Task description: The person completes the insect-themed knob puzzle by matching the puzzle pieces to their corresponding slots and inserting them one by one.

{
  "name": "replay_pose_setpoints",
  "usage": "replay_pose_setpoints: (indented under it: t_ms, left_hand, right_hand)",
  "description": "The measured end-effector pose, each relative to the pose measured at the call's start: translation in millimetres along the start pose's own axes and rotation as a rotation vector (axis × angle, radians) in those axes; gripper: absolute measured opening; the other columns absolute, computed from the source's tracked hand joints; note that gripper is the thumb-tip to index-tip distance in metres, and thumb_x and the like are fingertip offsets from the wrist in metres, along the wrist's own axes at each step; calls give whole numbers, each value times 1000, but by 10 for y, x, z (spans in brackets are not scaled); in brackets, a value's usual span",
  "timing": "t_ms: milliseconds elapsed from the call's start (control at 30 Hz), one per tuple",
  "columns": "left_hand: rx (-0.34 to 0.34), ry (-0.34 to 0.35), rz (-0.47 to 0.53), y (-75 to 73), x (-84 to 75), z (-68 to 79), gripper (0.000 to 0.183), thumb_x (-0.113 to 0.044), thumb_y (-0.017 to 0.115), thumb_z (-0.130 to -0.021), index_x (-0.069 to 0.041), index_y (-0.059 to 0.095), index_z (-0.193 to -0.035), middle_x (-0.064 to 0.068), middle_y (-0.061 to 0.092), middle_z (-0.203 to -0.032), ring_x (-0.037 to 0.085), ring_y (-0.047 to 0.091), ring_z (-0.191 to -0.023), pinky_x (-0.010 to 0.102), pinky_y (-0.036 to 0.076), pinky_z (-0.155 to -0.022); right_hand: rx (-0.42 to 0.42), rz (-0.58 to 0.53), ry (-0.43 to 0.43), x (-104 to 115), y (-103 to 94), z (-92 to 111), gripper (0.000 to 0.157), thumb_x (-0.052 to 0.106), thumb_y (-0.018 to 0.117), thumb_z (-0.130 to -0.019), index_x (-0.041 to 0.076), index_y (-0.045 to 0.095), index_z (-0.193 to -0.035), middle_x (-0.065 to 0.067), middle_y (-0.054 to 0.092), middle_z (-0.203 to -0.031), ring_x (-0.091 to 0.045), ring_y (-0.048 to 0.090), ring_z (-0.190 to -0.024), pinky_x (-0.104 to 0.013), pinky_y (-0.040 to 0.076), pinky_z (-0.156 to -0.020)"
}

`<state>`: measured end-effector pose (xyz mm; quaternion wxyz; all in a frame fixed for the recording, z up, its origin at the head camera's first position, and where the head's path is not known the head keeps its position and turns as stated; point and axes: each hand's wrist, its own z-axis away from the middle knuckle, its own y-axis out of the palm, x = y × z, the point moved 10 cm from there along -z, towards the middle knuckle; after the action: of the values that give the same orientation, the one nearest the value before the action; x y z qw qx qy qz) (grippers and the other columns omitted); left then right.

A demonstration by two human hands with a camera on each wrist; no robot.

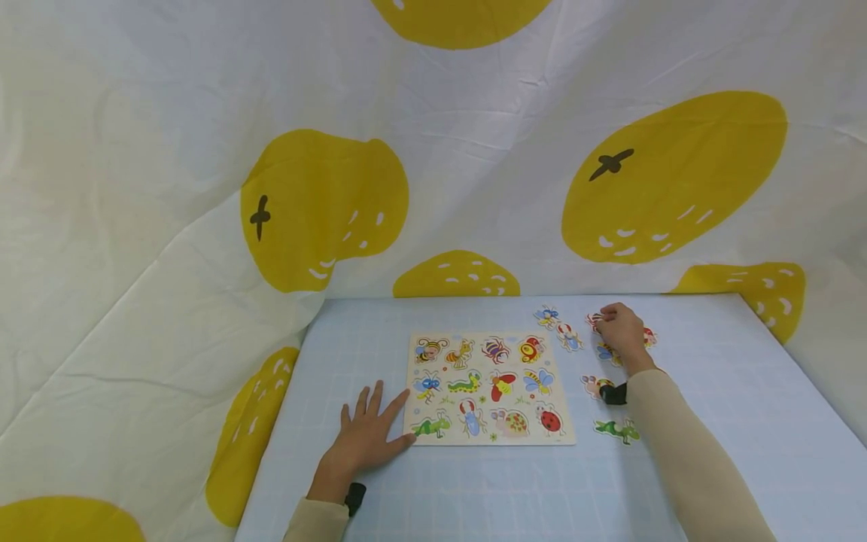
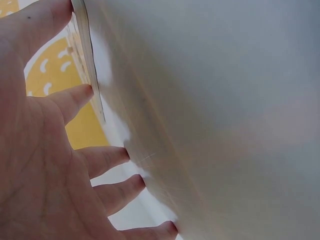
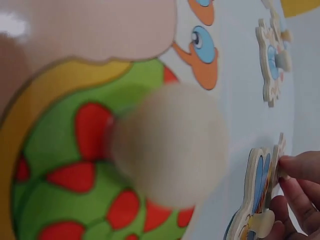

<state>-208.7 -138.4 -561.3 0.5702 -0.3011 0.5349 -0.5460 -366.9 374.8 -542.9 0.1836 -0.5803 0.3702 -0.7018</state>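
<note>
A wooden insect puzzle board (image 1: 440,407) lies on the blue cloth. My left hand (image 1: 366,439) is spread flat at its left side, the thumb and forefinger touching the board's edge; the left wrist view shows these fingertips at the thin edge (image 2: 90,60). Behind and to the right of the board, my right hand (image 1: 625,336) pinches a striped spider puzzle piece (image 1: 594,322), partly hidden by the fingers. A blue-winged bee piece (image 1: 606,353) sits just under that hand. In the right wrist view, a snail piece (image 3: 60,190) with a pale round knob fills the foreground.
Other loose pieces lie right of the board: a mosquito (image 1: 546,317), a blue beetle (image 1: 569,337), a ladybug (image 1: 649,336) partly behind the right hand, a snail (image 1: 593,387) beside the right wrist and a green grasshopper (image 1: 618,430). A lemon-print curtain (image 1: 474,188) hangs behind the table.
</note>
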Motion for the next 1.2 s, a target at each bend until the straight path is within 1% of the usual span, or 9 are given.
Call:
replay_pose_setpoints:
  t_ms: [167, 367, 600, 767, 833, 967, 1200]
  left_hand:
    - [1, 1, -1, 4, 1, -4, 79, -63, 62, -90, -32, 34, -157, 21, 14, -164, 47, 9, -148, 77, 10, -108]
    - [10, -16, -7, 11, 7, 9, 79, -64, 61, -90, -32, 34, -157, 20, 13, -164, 47, 8, -148, 76, 8, -108]
    - [16, -16, 2, 19, -3, 18, 79, -63, 62, -90, -32, 34, -157, 20, 13, -164, 47, 8, -148, 76, 7, -108]
    - [19, -15, 8, 17, -6, 21, 79, -63, 62, -90, -32, 34, -157, 20, 13, -165, 47, 8, -148, 76, 7, -108]
    - [18, -15, 11, 8, -6, 21, 79, -62, 62, -90, -32, 34, -157, 20, 13, -165, 47, 7, -148, 76, 7, -108]
    - [15, -15, 14, -8, -9, 22, 79, -61, 63, -90, -32, 34, -157, 21, 13, -164, 47, 7, -148, 76, 7, -108]
    - [10, -16, 10, -8, -18, 29, 79, -61, 63, -89, -32, 35, -157, 20, 13, -164, 47, 8, -148, 76, 7, -108]
  right_hand:
    - [4, -4, 13, -30, 22, -23, 35, 7, 62, -92, -6, 56, -125, -24, 59, -116, -36, 58, -101, -46, 49, -83]
    - [-8, 0, 6, -23, 14, -27, 34, 7, 61, -92, -6, 57, -123, -24, 60, -113, -36, 57, -99, -46, 49, -82]
    - [7, -10, 68, -47, 19, 6, 39, 9, 61, -94, -6, 53, -129, -25, 57, -119, -37, 57, -102, -48, 50, -86]
    - [13, -11, 89, -49, 8, 30, 42, 10, 62, -95, -6, 51, -132, -26, 57, -121, -38, 57, -103, -48, 51, -86]
    - [6, -21, 77, -30, -9, 40, 42, 9, 62, -94, -6, 51, -132, -26, 58, -120, -38, 57, -102, -47, 51, -85]
    - [-9, -41, 24, 50, -45, 66, 43, 9, 63, -92, -6, 52, -131, -27, 60, -120, -39, 60, -103, -47, 51, -83]
    - [37, -80, -23, 215, -5, 150, 42, 11, 64, -96, -4, 50, -133, -26, 57, -123, -40, 59, -107, -48, 54, -88]
